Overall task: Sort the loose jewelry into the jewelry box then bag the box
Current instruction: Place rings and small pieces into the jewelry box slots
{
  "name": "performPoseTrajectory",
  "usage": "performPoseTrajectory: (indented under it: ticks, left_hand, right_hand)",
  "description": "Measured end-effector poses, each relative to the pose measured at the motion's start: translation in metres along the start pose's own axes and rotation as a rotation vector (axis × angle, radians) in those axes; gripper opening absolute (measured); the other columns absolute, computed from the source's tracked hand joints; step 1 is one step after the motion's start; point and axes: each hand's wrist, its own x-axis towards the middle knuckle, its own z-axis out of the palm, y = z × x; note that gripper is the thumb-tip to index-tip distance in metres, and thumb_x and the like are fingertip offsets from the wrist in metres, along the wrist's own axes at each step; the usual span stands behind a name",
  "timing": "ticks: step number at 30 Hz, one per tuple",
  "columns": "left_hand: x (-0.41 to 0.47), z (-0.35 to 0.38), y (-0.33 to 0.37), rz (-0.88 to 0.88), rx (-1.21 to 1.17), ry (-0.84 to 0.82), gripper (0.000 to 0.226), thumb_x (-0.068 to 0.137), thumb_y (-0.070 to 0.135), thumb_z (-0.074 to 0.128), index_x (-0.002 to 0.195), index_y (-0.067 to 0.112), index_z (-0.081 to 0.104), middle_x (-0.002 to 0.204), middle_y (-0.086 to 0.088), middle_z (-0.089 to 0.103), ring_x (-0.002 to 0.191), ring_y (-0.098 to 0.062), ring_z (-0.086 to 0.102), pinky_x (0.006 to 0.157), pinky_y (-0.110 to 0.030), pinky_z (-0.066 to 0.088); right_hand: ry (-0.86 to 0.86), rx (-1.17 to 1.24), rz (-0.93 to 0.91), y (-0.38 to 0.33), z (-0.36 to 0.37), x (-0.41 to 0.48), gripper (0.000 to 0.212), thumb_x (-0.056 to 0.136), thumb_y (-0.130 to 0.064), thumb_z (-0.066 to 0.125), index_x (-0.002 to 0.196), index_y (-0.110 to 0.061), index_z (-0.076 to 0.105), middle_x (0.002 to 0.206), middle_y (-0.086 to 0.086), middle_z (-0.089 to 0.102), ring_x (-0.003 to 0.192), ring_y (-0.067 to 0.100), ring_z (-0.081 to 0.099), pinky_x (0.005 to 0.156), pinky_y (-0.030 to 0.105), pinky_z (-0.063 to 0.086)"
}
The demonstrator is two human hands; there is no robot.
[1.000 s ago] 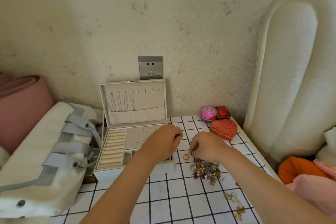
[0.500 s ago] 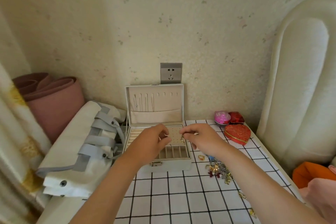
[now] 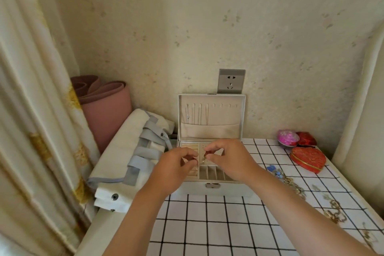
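I am pinching a small earring between the thumb and forefinger of my right hand, fingertips closed tight on it, the other fingers curling loosely behind. I am holding it over the perforated panel of the open jewelry box, which is sitting at the back left corner of the checked table, its lid standing upright against the wall. My left hand is hovering just beside, thumb and forefinger curling nearly together; I cannot tell whether they are gripping anything. The loose jewelry is lying near the table's right edge.
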Motion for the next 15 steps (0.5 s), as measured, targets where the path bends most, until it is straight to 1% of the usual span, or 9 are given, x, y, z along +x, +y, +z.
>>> performPoseTrajectory:
  ticks: [2, 4, 6, 8, 11, 13, 15]
  left_hand:
    - [0.002, 0.001, -0.004, -0.028, 0.006, -0.013, 0.017, 0.089, 0.022, 0.071, 0.099, 0.035, 0.067, 0.087, 0.018, 0.066, 0.077, 0.002, 0.059, 0.071, -0.008, 0.045]
    - [0.004, 0.003, -0.007, -0.035, 0.011, -0.015, 0.015, 0.088, 0.023, 0.072, 0.097, 0.034, 0.067, 0.086, 0.017, 0.067, 0.077, 0.002, 0.06, 0.071, -0.01, 0.046]
    - [0.006, 0.005, -0.008, -0.03, -0.009, -0.006, 0.015, 0.088, 0.022, 0.072, 0.095, 0.034, 0.067, 0.086, 0.016, 0.068, 0.077, 0.0, 0.06, 0.071, -0.01, 0.047]
    - [0.006, 0.006, -0.008, -0.015, -0.034, -0.003, 0.018, 0.089, 0.02, 0.071, 0.093, 0.037, 0.067, 0.086, 0.016, 0.067, 0.076, -0.001, 0.06, 0.072, -0.013, 0.049]
    - [0.003, 0.008, -0.009, 0.006, -0.002, -0.071, 0.025, 0.088, 0.02, 0.072, 0.088, 0.044, 0.067, 0.087, 0.019, 0.066, 0.074, -0.002, 0.058, 0.076, -0.02, 0.052]
    - [0.001, 0.013, -0.01, -0.014, 0.012, -0.118, 0.023, 0.088, 0.022, 0.072, 0.088, 0.045, 0.068, 0.088, 0.019, 0.066, 0.069, 0.0, 0.055, 0.078, -0.025, 0.053]
    - [0.001, 0.017, -0.011, -0.032, 0.014, -0.125, 0.019, 0.088, 0.024, 0.072, 0.092, 0.042, 0.069, 0.088, 0.019, 0.066, 0.066, 0.003, 0.053, 0.079, -0.026, 0.053]
  right_hand:
    - [-0.015, -0.06, -0.006, 0.0, 0.008, 0.004, 0.017, 0.089, -0.025, 0.072, 0.103, -0.035, 0.074, 0.094, -0.02, 0.07, 0.07, -0.017, 0.057, 0.072, 0.016, 0.043]
    - [-0.035, -0.159, -0.024, 0.005, 0.014, 0.007, 0.016, 0.089, -0.025, 0.071, 0.101, -0.035, 0.075, 0.094, -0.02, 0.069, 0.083, -0.009, 0.061, 0.081, 0.023, 0.05]
    - [-0.056, -0.249, -0.04, 0.009, 0.018, 0.008, 0.016, 0.09, -0.025, 0.07, 0.102, -0.035, 0.074, 0.097, -0.019, 0.069, 0.092, 0.0, 0.062, 0.085, 0.029, 0.052]
    - [-0.071, -0.287, -0.028, 0.011, 0.021, 0.009, 0.019, 0.09, -0.027, 0.071, 0.105, -0.037, 0.072, 0.099, -0.019, 0.069, 0.094, 0.003, 0.063, 0.085, 0.029, 0.052]
    - [-0.086, -0.33, -0.01, 0.013, 0.023, 0.011, 0.018, 0.089, -0.028, 0.071, 0.104, -0.037, 0.072, 0.101, -0.018, 0.07, 0.094, 0.003, 0.063, 0.083, 0.026, 0.05]
    - [-0.089, -0.337, -0.022, 0.014, 0.024, 0.012, 0.014, 0.088, -0.027, 0.071, 0.099, -0.036, 0.073, 0.101, -0.018, 0.069, 0.093, 0.003, 0.061, 0.084, 0.026, 0.05]
    - [-0.091, -0.328, -0.03, 0.015, 0.025, 0.013, 0.011, 0.088, -0.027, 0.072, 0.095, -0.036, 0.074, 0.098, -0.017, 0.066, 0.092, 0.004, 0.06, 0.083, 0.027, 0.05]
